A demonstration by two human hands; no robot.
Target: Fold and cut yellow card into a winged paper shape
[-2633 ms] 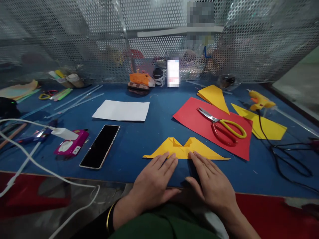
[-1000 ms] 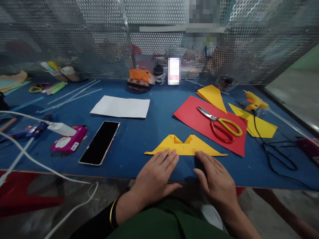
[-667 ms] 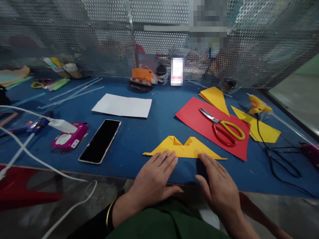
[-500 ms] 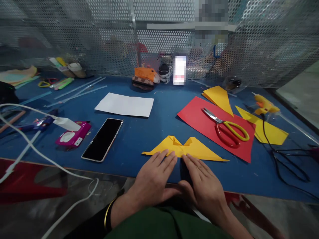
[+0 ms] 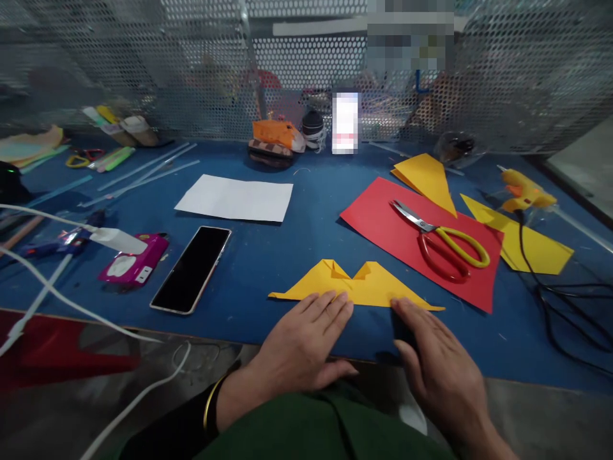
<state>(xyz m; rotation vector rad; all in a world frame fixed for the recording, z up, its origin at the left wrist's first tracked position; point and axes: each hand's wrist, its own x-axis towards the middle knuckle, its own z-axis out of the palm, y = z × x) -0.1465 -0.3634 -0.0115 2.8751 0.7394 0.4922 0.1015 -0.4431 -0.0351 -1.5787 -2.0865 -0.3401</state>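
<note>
A folded sheet of yellow paper (image 5: 359, 287) lies flat near the front edge of the table, wide along its bottom with two small peaks and a notch at the top. My left hand (image 5: 306, 345) rests its outstretched fingertips on the lower edge, left of middle. Toward the right end of that same edge, the fingertips of my right hand (image 5: 440, 358) touch the paper, fingers straight and thumb apart. Neither hand grips anything. Right of the paper, scissors (image 5: 426, 233) with red and yellow handles lie on a red sheet (image 5: 371, 214).
A phone (image 5: 191, 271), a white sheet (image 5: 237, 198) and a magenta power socket (image 5: 134, 259) with a white cable lie on the left. At the right are yellow paper pieces (image 5: 536, 246) and a yellow glue gun (image 5: 527, 190). A perforated metal screen (image 5: 191, 70) stands behind.
My right hand has slid to the right along the paper's lower edge, away from my left hand. My left hand has shifted slightly right and stays on the paper.
</note>
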